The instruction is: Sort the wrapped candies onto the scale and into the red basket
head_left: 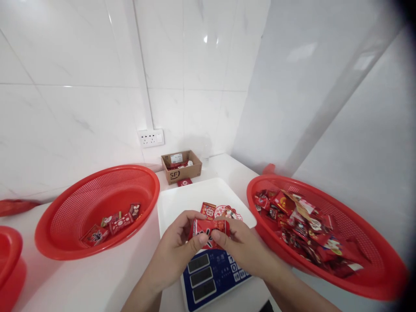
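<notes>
I have a shiny red packet with black-and-white lettering [208, 226] pinched at both ends. My left fingers [195, 245] are clamped on its left side, the thumb across the front, and my right fingers [221, 239] grip the other side the same way, the two thumb tips near each other.

The packet is held above a white electronic scale with a dark-blue display panel [224, 272]. Just beyond my fingers, on the scale's white tray [172, 203], lie a flat red printed packet [207, 209] and a round white-and-red printed piece [229, 212], both partly hidden by what I hold.

To the left of my fingers, a round red plastic mesh basket [71, 212] holds a few small packets [121, 223]. To their right, a similar red basket [370, 232] carries a heap of mostly red wrapped packets [302, 221]. Farther ahead of them, an open brown cardboard box marked SF [190, 173] sits on the white surface [107, 288].
</notes>
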`<state>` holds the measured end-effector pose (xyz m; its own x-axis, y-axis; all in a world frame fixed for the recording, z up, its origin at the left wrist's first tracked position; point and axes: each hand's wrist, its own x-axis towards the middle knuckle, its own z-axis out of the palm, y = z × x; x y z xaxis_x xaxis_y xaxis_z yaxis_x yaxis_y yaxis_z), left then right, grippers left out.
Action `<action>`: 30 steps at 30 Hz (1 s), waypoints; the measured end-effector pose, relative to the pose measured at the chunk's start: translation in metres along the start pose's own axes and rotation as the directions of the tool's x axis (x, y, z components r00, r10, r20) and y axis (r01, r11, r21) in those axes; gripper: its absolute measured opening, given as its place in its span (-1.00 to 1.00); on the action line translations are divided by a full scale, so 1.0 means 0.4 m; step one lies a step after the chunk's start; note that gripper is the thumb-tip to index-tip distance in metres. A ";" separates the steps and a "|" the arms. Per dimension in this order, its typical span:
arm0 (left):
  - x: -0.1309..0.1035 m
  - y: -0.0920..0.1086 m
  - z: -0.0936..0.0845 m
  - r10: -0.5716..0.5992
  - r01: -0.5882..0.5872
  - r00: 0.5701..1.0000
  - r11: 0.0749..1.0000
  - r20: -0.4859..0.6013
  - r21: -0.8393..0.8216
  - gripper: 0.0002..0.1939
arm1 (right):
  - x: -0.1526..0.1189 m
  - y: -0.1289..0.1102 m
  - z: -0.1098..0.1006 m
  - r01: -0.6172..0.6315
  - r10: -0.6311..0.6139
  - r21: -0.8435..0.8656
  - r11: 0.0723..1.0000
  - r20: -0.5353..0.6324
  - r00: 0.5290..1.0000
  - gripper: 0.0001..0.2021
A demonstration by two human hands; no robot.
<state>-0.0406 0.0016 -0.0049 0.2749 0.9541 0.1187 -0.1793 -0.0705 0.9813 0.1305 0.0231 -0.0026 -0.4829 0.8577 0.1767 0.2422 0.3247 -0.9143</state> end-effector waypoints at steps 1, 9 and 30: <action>-0.001 0.002 0.000 0.013 -0.014 1.000 0.999 0.018 0.033 -0.73 | -0.001 -0.006 0.000 0.003 -0.003 -0.018 1.000 -0.012 1.000 -0.64; -0.006 0.009 -0.003 0.048 -0.057 0.998 0.977 0.049 0.205 -0.74 | -0.008 -0.030 0.007 0.023 -0.032 -0.218 0.976 -0.037 0.999 -0.64; 0.003 -0.005 0.018 0.075 -0.057 0.996 0.949 -0.046 0.311 -0.71 | 0.004 -0.001 0.014 0.007 -0.021 -0.217 0.976 -0.061 0.998 -0.64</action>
<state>-0.0332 0.0006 -0.0054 0.2166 0.9586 0.1847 0.1085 -0.2116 0.9713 0.1251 0.0221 -0.0039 -0.4354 0.8735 0.2178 0.4157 0.4097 -0.8120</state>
